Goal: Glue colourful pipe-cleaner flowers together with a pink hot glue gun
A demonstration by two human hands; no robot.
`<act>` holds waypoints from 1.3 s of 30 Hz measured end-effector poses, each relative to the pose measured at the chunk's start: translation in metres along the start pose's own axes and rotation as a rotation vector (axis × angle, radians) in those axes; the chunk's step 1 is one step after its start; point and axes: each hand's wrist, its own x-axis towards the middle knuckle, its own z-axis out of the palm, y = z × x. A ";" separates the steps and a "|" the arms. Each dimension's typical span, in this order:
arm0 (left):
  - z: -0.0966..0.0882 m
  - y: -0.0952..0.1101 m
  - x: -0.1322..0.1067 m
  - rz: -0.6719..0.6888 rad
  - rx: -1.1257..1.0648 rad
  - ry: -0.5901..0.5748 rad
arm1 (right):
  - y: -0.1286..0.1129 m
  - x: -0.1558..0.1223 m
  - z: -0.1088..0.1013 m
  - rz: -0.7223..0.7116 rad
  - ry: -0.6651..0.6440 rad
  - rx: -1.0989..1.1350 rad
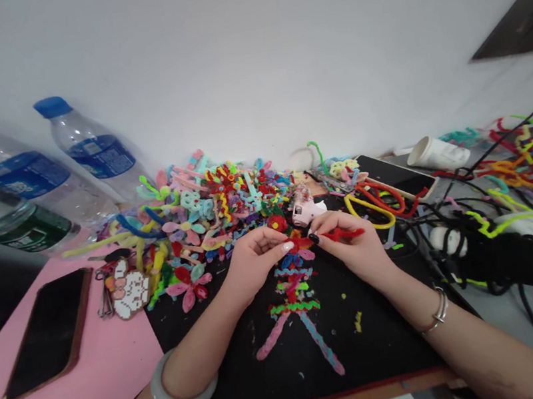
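My left hand (258, 255) is closed in a pinch at the top of a figure of fuzzy pipe cleaners (291, 290). Opposite it, my right hand (358, 249) pinches a red pipe cleaner (347, 233), whose end sticks out to the right past the fingers. Both sets of fingertips nearly meet over red and orange fuzzy pieces, and the exact grip is partly hidden. Below them the figure lies flat on a black mat (257, 396), with a zigzag green band and two spread legs. A red flower (277, 223) with a yellow centre sits just above.
A heap of colourful pipe-cleaner pieces (188, 218) lies behind my left hand. Beyond the fingers is a pale pink tool (305, 211). Phones (47, 332), a keychain (132, 293) and bottles (98, 155) stand or lie left; black cables (509, 262) and a white cup (436, 154) are right.
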 end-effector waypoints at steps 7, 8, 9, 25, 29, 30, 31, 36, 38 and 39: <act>0.002 0.002 0.000 0.041 -0.030 0.108 | -0.005 -0.001 0.000 -0.030 -0.015 -0.073; 0.003 0.002 0.001 0.044 -0.033 0.123 | -0.005 -0.001 0.001 -0.033 -0.019 -0.081; 0.003 0.002 0.001 0.048 -0.034 0.135 | -0.005 -0.001 0.001 -0.039 -0.023 -0.086; 0.007 -0.003 -0.001 0.045 -0.122 0.222 | -0.003 -0.005 0.009 -0.062 -0.041 -0.082; 0.008 -0.003 -0.002 0.029 -0.152 0.250 | -0.005 -0.006 0.012 -0.064 -0.012 -0.074; 0.009 -0.003 -0.002 0.022 -0.164 0.255 | -0.006 -0.006 0.013 -0.059 -0.003 -0.070; 0.009 -0.003 -0.003 0.015 -0.176 0.258 | -0.006 -0.007 0.014 -0.055 0.005 -0.067; 0.013 -0.001 -0.005 -0.039 -0.273 0.270 | -0.009 -0.010 0.018 -0.046 0.019 -0.066; 0.014 -0.001 -0.006 -0.052 -0.313 0.262 | -0.009 -0.010 0.020 -0.044 0.017 -0.061; 0.015 0.000 -0.006 -0.056 -0.329 0.257 | -0.008 -0.010 0.020 -0.044 0.013 -0.054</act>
